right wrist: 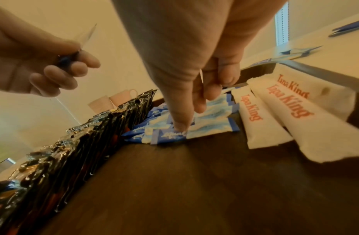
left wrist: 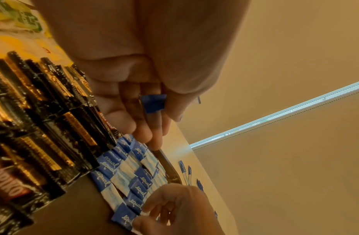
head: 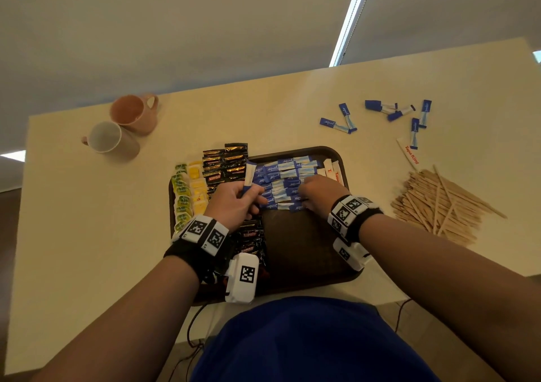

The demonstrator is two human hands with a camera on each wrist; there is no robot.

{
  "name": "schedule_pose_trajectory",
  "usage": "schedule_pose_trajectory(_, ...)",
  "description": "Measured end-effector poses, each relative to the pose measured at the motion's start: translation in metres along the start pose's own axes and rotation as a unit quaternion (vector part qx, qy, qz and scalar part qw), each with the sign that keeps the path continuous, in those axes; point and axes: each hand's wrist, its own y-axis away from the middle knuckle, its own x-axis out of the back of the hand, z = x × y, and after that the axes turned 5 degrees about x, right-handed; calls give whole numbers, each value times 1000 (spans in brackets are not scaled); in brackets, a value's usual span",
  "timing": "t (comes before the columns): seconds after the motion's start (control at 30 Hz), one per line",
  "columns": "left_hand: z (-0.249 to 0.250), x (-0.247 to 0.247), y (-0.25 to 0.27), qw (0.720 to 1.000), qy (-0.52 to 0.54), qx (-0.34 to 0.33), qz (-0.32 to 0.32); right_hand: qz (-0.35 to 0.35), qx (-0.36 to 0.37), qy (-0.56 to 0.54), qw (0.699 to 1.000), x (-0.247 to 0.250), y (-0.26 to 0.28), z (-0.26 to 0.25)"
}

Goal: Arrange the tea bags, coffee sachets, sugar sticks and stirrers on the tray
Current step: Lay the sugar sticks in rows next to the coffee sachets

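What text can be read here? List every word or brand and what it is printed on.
"equal": blue-and-white sugar sticks laid in rows on the dark brown plastic tray.
"Tapa King": white paper sachets at the tray's right end, and one more lying on the table.
"KOPIKO": black-and-gold coffee sachets.
Green and yellow tea bags: print too small to read.
Wristband markers: black-and-white codes, no words.

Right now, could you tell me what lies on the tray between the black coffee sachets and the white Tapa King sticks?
Rows of blue Equal sugar sticks fill that stretch between the coffee sachets and Tapa King sticks, clearest in the head view.
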Motion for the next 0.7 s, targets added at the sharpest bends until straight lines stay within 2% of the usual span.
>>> schedule_pose_trajectory(0.1, -1, 1, 1, 998, -58, -29, 26, 27, 2, 1, 1000, -5, 6, 3)
schedule_pose_trajectory(0.27, -2, 1, 1, 994, -94, -40, 28, 7, 15, -1, 1000, -7, 5, -2)
schedule_pose_trajectory(0.6, -2, 4, 3, 997, -77, -26, 15, 29, 20, -2, 999, -6, -9, -5)
schedule_pose_trajectory(0.7, 2, 4, 5, 999, -36, -17, 14, 91, 7, -91, 992, 5, -3, -7)
